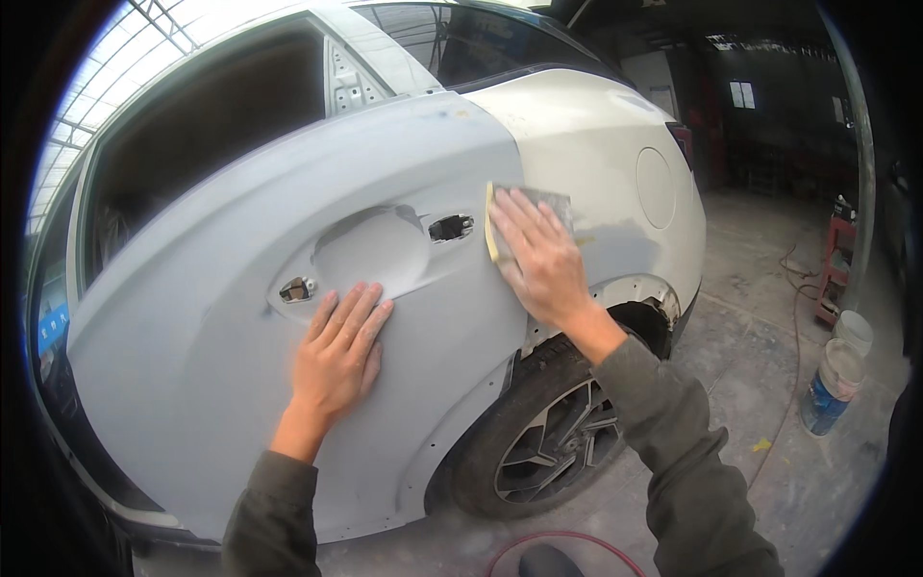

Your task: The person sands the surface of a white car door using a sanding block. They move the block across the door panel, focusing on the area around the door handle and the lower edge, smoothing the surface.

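Both my hands on a primed car door, the right one sanding.

I see the white car body (596, 144) with its matt grey primed rear door (212, 317), smooth and curved, the handle recess scooped out and two small holes left bare. Below sits the black rubber tyre with its spoked alloy wheel (553, 447). My left hand (338, 358) lies flat and open on the door, gripping nothing. My right hand (541, 262) presses a thin rectangular grey sanding sheet with a yellow edge (553, 204) against the door's rear edge, fingers spread over it.
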`<state>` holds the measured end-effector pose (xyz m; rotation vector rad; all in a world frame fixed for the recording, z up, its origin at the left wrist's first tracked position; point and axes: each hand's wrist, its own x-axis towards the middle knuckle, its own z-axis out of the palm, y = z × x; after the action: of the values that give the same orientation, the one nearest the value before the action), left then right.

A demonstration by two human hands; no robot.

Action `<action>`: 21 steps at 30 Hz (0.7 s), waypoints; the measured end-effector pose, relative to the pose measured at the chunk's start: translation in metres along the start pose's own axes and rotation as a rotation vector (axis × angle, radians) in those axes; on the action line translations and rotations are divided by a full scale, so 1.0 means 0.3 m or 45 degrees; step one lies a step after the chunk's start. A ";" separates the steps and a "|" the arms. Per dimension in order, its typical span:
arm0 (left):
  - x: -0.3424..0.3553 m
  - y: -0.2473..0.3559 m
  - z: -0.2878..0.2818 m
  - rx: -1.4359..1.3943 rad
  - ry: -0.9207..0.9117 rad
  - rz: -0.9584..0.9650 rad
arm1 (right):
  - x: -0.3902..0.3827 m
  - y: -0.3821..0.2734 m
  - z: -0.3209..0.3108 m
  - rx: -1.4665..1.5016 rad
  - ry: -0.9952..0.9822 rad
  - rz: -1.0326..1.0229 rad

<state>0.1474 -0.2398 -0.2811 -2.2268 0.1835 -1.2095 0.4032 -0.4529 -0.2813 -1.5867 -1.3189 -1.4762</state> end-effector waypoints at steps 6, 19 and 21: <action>0.075 0.044 0.017 -0.091 -0.021 0.002 | 0.136 0.057 0.019 -0.014 -0.100 -0.237; 0.161 0.072 0.084 -0.142 0.077 0.065 | 0.027 -0.018 -0.011 -0.167 0.058 0.026; 0.165 0.082 0.066 -0.180 0.075 0.046 | 0.013 -0.111 0.032 -0.169 0.099 0.104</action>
<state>0.1958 -0.2705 -0.2673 -2.2990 0.3408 -1.2790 0.3756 -0.4324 -0.2861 -1.6286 -1.1197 -1.5859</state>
